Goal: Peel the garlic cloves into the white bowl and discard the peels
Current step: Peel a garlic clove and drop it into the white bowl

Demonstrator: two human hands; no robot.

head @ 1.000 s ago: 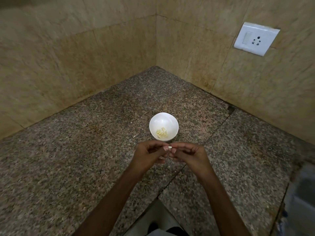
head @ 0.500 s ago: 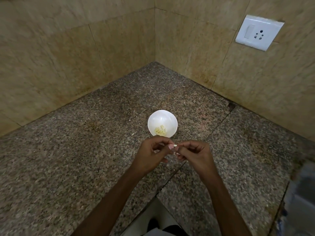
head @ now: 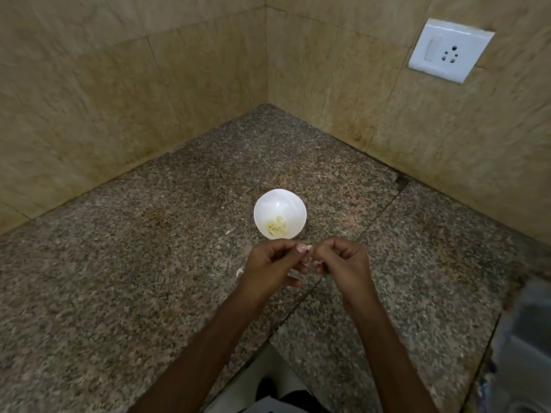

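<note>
Garlic clove (head: 309, 247) between both hands, near white bowl (head: 293, 204)

You stand at the corner of what looks like a home kitchen. A speckled granite surface (head: 119, 278) runs into two walls of beige, stone-look tiles (head: 89, 99), with brown staining along the joint where wall meets slab. A white switch-and-socket plate (head: 448, 50) sits on the right-hand wall. A small white bowl (head: 280, 201) of peeled garlic cloves (head: 277, 228) shows food being prepared here.
</note>
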